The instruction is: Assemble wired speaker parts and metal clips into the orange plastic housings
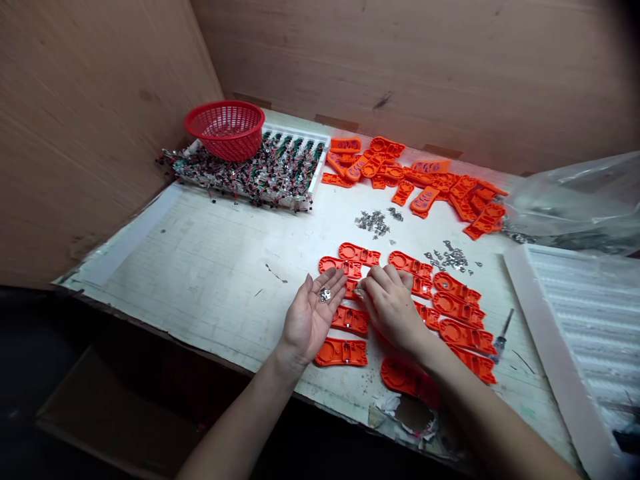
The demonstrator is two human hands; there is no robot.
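My left hand (310, 313) is palm up with its fingers stretched out, and a few small shiny metal pieces (325, 294) lie on it. Just right of it, my right hand (390, 300) is closed in a pinch, low over the rows of orange casings. Whatever its fingertips hold is hidden. Open orange plastic half-shells (341, 352) lie in columns around both hands, inner side up. Some carry small metal parts in their slots. Another column of orange shells (465, 335) is to the right, partly behind my right forearm.
Loose metal pieces (373, 223) and another pile (450, 257) lie beyond the shells. Farther back are heaped orange shells (425, 177). A red basket (225, 130) rests on a white tray (323, 167) of wired parts. A screwdriver (501, 340) lies beside a white foam tray (550, 347).
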